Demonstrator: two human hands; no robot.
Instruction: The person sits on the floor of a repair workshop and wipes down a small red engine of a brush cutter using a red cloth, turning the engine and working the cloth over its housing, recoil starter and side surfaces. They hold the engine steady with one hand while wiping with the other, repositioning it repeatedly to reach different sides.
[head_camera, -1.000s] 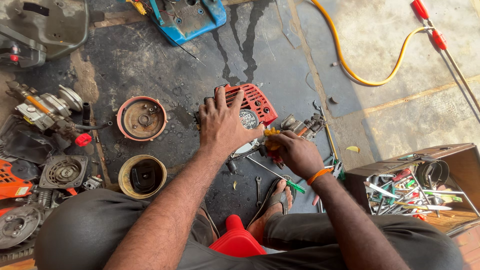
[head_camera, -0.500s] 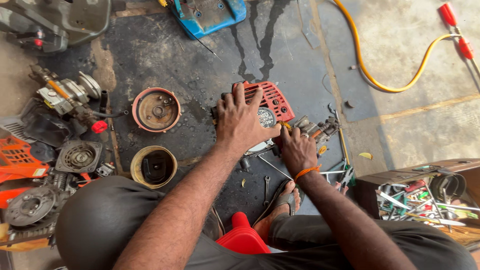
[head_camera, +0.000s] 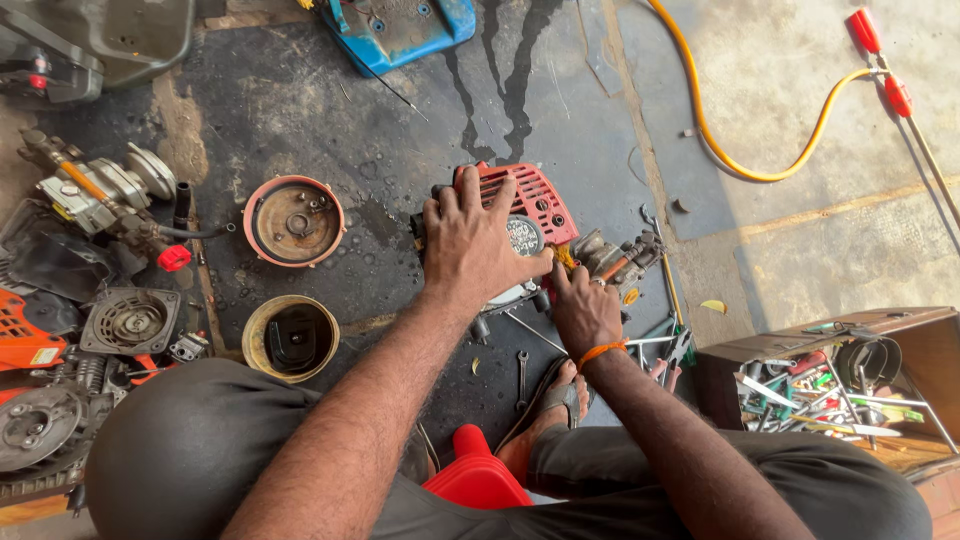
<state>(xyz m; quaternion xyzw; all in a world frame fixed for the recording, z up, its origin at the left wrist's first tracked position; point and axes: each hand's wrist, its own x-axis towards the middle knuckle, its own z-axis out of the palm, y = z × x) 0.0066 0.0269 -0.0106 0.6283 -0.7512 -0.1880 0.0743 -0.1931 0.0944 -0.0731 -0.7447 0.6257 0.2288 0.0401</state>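
Pressing down flat, left hand (head_camera: 470, 243) open over the red engine cover (head_camera: 535, 203); right hand (head_camera: 583, 312) just beside it, grip pinching something yellow (head_camera: 566, 258).

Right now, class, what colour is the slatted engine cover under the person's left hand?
Red, with a round grey patch; the engine cover shows best in the head view.

Small engine (head_camera: 540, 215) with red slotted plastic cover sits on the dark wet floor, centre of scene, just ahead of the person's knees. Cover faces up, round pale label beside it. Bare metal carburettor-side parts stick out to the right. Left hand (head_camera: 472, 240) lies flat on top, fingers spread over the cover. Right hand (head_camera: 583, 312) is at the near right side, fingertips touching the metal parts.
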